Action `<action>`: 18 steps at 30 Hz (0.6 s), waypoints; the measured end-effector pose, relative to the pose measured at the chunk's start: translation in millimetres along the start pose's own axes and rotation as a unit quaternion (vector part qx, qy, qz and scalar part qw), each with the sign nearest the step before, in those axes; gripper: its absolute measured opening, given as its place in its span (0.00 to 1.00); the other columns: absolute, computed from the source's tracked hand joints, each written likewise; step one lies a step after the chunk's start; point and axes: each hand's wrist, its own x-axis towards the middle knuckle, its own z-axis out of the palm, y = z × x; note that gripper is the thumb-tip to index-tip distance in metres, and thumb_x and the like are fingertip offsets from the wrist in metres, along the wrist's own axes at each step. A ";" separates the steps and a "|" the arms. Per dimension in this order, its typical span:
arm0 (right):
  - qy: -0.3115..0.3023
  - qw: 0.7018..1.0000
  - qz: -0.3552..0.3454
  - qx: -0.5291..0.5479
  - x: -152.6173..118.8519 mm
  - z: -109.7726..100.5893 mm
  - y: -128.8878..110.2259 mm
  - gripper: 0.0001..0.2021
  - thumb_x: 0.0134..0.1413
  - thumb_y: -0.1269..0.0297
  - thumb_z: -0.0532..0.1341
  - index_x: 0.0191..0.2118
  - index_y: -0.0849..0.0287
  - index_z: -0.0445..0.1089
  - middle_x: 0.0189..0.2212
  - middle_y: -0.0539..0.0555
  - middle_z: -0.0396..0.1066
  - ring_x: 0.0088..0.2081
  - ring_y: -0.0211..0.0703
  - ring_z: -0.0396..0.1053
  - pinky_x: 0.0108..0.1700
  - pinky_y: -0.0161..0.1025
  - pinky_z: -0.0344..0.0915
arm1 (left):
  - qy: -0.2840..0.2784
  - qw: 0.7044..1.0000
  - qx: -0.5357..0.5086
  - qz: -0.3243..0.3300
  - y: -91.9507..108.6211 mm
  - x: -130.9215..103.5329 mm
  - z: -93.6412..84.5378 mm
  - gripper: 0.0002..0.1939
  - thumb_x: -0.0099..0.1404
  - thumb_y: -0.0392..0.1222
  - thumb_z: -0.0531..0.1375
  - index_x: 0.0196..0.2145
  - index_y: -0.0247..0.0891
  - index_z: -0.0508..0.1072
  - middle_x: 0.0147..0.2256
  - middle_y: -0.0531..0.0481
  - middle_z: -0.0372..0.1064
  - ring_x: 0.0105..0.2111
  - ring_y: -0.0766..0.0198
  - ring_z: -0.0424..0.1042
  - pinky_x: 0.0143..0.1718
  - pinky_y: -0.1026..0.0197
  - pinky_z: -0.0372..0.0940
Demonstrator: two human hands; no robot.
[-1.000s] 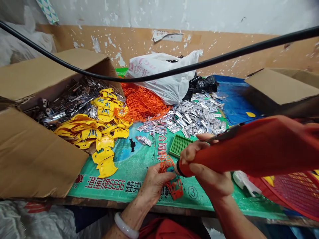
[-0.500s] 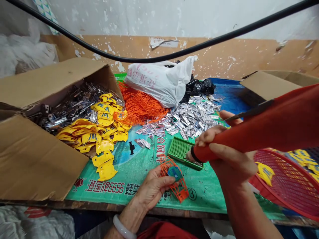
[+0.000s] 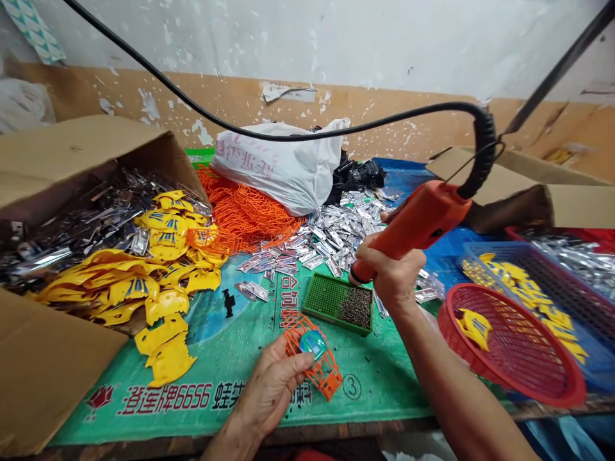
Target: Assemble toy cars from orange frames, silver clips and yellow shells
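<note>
My left hand (image 3: pixel 276 384) pinches an orange lattice frame (image 3: pixel 329 379) with a shiny teal-blue piece (image 3: pixel 312 344) set in it, just above the green table cover. My right hand (image 3: pixel 394 272) is wrapped round an orange power screwdriver (image 3: pixel 416 221), whose black cable rises from its upper end. The tool's dark nose points down and left, close to a green perforated tray (image 3: pixel 314 306). Small dark screws (image 3: pixel 356 306) fill the tray's right part. Whether the nose touches anything cannot be made out.
On the left, a cardboard box (image 3: pixel 57 358) spills dark parts and yellow pieces (image 3: pixel 168 307). Behind lie orange frames (image 3: pixel 250 214), a white sack (image 3: pixel 283 169) and silvery pieces (image 3: pixel 336 230). A red basket (image 3: pixel 519 346) holds a yellow part at right. A black cable (image 3: pixel 298 136) hangs across.
The view has shifted right. The screwdriver has swung away from the camera, so its upper end and cable now show, with the nose by the tray. My left hand still holds the orange frame.
</note>
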 end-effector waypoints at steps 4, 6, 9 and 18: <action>0.003 1.000 0.003 -0.001 -4.0 3.6 3.1 0.06 0.32 0.70 0.67 0.21 0.59 0.69 0.20 0.47 0.69 0.22 0.37 0.65 0.28 0.39 0.65 | -0.004 1.000 -0.019 0.005 0.5 0.6 0.7 0.19 0.49 0.36 0.69 0.41 0.36 0.75 0.43 0.45 0.74 0.41 0.57 0.72 0.46 0.57 0.65; 0.004 1.000 0.003 0.000 -4.5 5.3 5.8 0.07 0.32 0.70 0.67 0.22 0.59 0.69 0.20 0.46 0.69 0.22 0.37 0.65 0.28 0.40 0.66 | -0.007 1.000 -0.024 0.003 0.9 0.9 1.4 0.19 0.49 0.35 0.69 0.41 0.35 0.75 0.43 0.44 0.74 0.41 0.57 0.73 0.46 0.56 0.65; 0.007 1.000 0.000 0.009 -4.4 8.1 9.5 0.07 0.32 0.70 0.67 0.23 0.59 0.69 0.20 0.46 0.69 0.22 0.38 0.66 0.29 0.40 0.67 | -0.016 0.999 -0.030 0.005 1.3 1.1 1.8 0.17 0.50 0.35 0.69 0.40 0.35 0.75 0.43 0.43 0.75 0.41 0.56 0.73 0.46 0.56 0.66; 0.008 1.000 0.005 0.014 -3.7 10.1 16.9 0.10 0.31 0.68 0.67 0.26 0.59 0.70 0.20 0.46 0.69 0.23 0.39 0.67 0.30 0.42 0.68 | -0.014 0.999 -0.045 -0.001 1.0 2.2 1.3 0.18 0.50 0.32 0.68 0.41 0.35 0.76 0.41 0.45 0.76 0.41 0.58 0.73 0.45 0.58 0.67</action>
